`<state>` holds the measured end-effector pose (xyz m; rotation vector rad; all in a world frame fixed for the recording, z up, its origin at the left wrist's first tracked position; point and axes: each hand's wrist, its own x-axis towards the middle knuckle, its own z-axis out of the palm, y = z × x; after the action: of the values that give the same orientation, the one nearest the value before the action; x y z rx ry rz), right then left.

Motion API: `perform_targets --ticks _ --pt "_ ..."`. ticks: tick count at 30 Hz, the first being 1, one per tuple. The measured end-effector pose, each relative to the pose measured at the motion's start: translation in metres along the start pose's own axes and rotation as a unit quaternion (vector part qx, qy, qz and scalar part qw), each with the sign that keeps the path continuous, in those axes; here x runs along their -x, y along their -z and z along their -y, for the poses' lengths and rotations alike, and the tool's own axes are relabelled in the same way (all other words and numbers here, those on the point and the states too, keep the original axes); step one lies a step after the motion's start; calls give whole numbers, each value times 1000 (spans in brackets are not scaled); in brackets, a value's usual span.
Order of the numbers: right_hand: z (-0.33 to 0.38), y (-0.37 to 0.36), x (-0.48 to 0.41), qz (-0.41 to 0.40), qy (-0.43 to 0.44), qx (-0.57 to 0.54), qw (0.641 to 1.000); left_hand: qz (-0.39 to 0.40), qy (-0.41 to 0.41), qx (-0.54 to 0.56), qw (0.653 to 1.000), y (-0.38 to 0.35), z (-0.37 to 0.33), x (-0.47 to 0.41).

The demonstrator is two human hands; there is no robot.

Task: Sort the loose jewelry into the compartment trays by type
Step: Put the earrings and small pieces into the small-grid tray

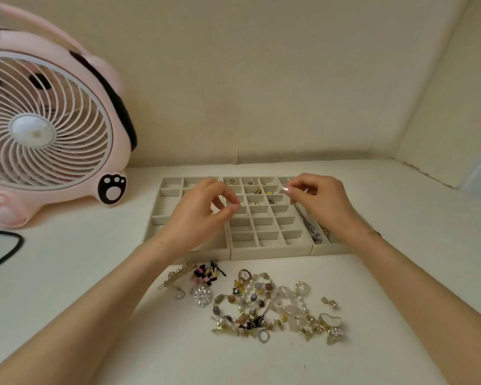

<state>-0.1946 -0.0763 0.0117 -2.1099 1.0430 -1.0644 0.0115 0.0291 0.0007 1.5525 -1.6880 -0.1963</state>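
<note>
We are holding our left hand [203, 211] and right hand [321, 202] over the compartment trays [270, 250], fingertips pinched narrow; what they hold, we cannot tell. Loose jewelry [261, 301] is lying nearer.

Three cream fabric-lined compartment trays [270, 248] sit side by side, touching. Small gold pieces [257, 190] lie in the middle grid's far cells. A silver chain [308, 225] lies in the right tray. A loose heap of beaded bracelets, rings and brooches [261, 304] lies just in front.
</note>
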Motion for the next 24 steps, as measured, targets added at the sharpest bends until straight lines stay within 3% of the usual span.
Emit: perform_targets --ticks 10,18,24 --pt "11 -9 29 98 49 -37 993 154 -93 -45 983 -1 -14 8" --pt "14 -12 33 134 93 -19 986 118 -87 -160 976 15 6 2" --pt "16 -16 36 156 129 20 979 74 -19 -143 987 25 28 -6"
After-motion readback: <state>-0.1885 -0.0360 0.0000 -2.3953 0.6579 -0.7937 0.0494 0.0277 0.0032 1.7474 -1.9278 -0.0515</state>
